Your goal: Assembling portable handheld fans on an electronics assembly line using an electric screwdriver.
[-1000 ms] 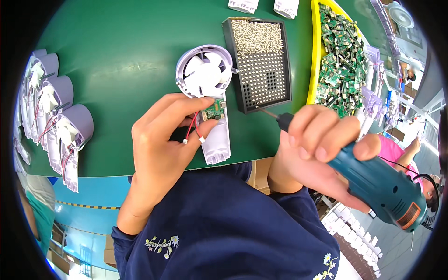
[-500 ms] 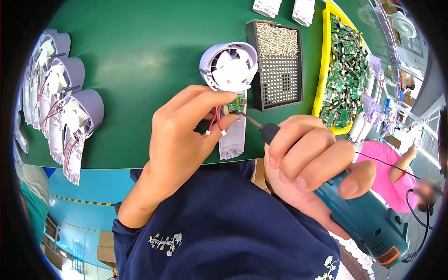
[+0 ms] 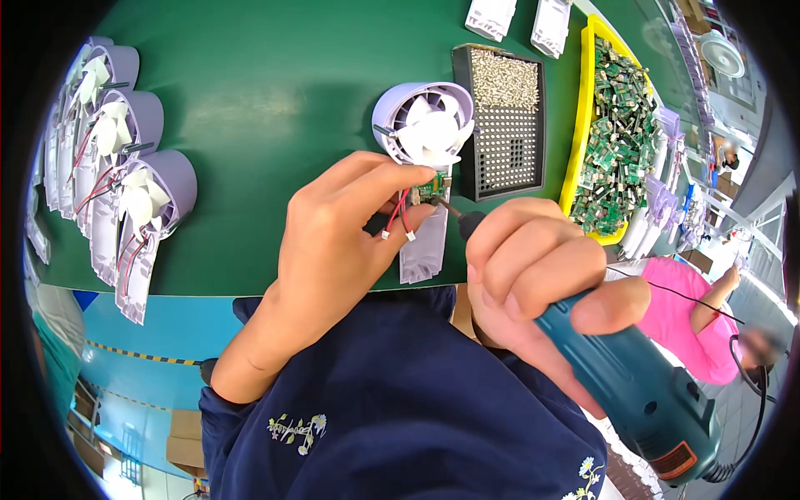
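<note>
My left hand (image 3: 337, 229) pinches a small green circuit board (image 3: 429, 188) against the handle of a lilac fan housing (image 3: 425, 250). Two red-and-black wire leads with white plugs (image 3: 409, 236) hang beside my fingers. White blades (image 3: 433, 132) sit inside the housing's round head, which lies face up on the table. Wrapped around a teal electric screwdriver (image 3: 637, 383) is my right hand (image 3: 542, 271). The screwdriver's bit meets the board's lower edge, near my left fingertips; the screw spot itself is too small to make out.
A black screw tray (image 3: 508, 125) lies right of the fan. Beyond it stands a yellow bin (image 3: 577, 137) full of circuit boards. Several fan housings (image 3: 171, 183) line the left side of the green table (image 3: 242, 108). A cord trails from the screwdriver; a person in pink (image 3: 679, 312) is at right.
The view has shifted a little, so the table's things appear farther right. My right hand and the screwdriver have come closer to the board. My left hand keeps its pinch.
</note>
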The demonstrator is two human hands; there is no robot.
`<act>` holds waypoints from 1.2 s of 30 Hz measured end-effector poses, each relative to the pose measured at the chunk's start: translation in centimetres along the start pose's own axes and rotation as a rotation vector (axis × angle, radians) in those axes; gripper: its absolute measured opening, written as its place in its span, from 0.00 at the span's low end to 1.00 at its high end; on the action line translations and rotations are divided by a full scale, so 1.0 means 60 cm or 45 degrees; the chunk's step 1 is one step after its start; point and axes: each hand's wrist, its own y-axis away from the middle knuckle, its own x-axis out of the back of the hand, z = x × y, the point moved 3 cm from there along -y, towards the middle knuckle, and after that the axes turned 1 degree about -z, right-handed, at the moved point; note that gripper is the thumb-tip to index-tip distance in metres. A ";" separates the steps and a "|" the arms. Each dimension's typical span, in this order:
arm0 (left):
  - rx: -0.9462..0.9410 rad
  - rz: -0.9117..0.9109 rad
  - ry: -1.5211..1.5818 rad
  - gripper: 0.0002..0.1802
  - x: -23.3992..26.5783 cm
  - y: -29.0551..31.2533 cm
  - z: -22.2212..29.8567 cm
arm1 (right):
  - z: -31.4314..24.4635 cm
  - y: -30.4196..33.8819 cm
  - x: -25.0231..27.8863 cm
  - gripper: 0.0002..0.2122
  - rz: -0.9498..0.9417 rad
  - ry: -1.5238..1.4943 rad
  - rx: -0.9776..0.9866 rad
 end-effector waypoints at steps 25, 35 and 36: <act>0.060 -0.151 0.437 0.18 0.017 0.008 -0.015 | 0.013 0.128 0.005 0.19 0.613 0.185 -1.169; 0.113 -0.070 0.478 0.17 0.017 0.021 -0.032 | 0.030 0.127 -0.003 0.14 0.598 -0.098 -1.206; 0.119 -0.055 0.468 0.17 0.015 0.019 -0.027 | 0.025 0.118 -0.001 0.13 0.622 -0.100 -1.224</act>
